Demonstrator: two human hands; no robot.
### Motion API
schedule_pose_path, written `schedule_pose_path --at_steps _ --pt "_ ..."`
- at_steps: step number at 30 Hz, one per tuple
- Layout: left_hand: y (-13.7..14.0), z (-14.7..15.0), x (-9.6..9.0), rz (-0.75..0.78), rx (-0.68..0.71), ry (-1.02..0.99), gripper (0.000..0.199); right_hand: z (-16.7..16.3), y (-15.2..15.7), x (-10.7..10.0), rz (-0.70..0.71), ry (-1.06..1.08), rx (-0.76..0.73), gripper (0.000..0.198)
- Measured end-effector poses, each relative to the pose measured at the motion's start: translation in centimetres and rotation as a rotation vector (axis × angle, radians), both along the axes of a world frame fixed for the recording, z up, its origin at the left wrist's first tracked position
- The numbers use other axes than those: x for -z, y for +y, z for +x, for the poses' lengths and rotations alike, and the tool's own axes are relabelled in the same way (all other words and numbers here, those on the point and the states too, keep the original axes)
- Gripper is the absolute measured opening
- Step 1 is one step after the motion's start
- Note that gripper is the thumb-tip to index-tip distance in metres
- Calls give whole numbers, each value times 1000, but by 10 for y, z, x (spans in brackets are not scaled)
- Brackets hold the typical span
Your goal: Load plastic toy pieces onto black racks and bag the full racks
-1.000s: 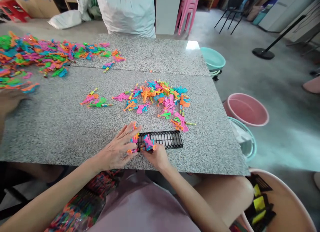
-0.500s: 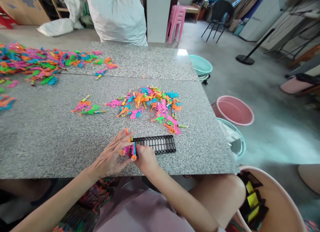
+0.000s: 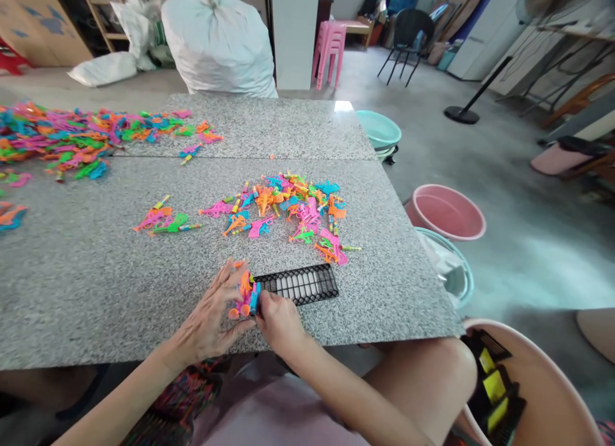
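Note:
A black plastic lattice rack (image 3: 312, 284) lies on the speckled table in front of me, its left end covered by my hands. Several small toy guns (image 3: 244, 297), pink, orange and blue with orange round tips, stand packed at that end. My left hand (image 3: 209, 311) cups them from the left, fingers above and thumb below. Closed at their right side, my right hand (image 3: 281, 318) has its fingertips against a blue toy gun (image 3: 255, 297); its grip is partly hidden. Beyond the rack lies a loose pile of colourful toy guns (image 3: 298, 206).
A long heap of toy guns (image 3: 72, 135) covers the back left of the granite table (image 3: 96, 273). A peach tub (image 3: 542, 369) with black racks stands by my right leg. Pink (image 3: 446, 209) and teal basins (image 3: 379, 129) sit right of the table; a white sack (image 3: 218, 45) stands behind.
The view has tilted slightly. Both hands stay at the rack's left end, and the blue toy gun there has tilted a little between them.

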State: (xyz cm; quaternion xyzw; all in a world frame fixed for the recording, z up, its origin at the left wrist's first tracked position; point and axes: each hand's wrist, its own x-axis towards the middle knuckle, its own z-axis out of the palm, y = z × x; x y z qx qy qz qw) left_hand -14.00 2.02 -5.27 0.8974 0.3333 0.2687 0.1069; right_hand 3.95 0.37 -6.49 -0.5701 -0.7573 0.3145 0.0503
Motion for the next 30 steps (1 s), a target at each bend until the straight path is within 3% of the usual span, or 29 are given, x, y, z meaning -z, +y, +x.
schedule_pose_path --at_steps 3,6,8,10,12,15,17,20,23,26,28,30 --pt "3 0 8 42 -32 18 42 -2 -10 6 59 15 -17 22" --pt "6 -1 12 86 9 80 43 20 -2 1 125 61 -69 23" --pt "6 -1 12 83 17 70 42 56 21 -7 209 10 21 25" --pt "4 0 12 72 10 58 41 102 55 -16 309 -165 211 39" --pt "3 3 11 68 8 59 35 143 94 -20 365 -235 253 36" --pt "2 7 10 71 -5 70 22 181 137 -13 411 -323 -89 24" --pt "1 9 8 75 -23 73 20 193 146 -4 421 -288 -232 23" --pt "-2 9 7 80 -42 74 22 202 135 14 453 -105 -188 23" --pt "-3 9 8 87 -50 80 24 201 110 33 429 214 133 16" --pt "-2 8 9 88 -63 79 23 182 85 47 244 539 369 11" --pt "-2 8 9 89 -58 71 24 162 75 49 142 622 391 16" --pt "-3 7 6 83 -48 85 27 141 69 45 141 616 371 16"
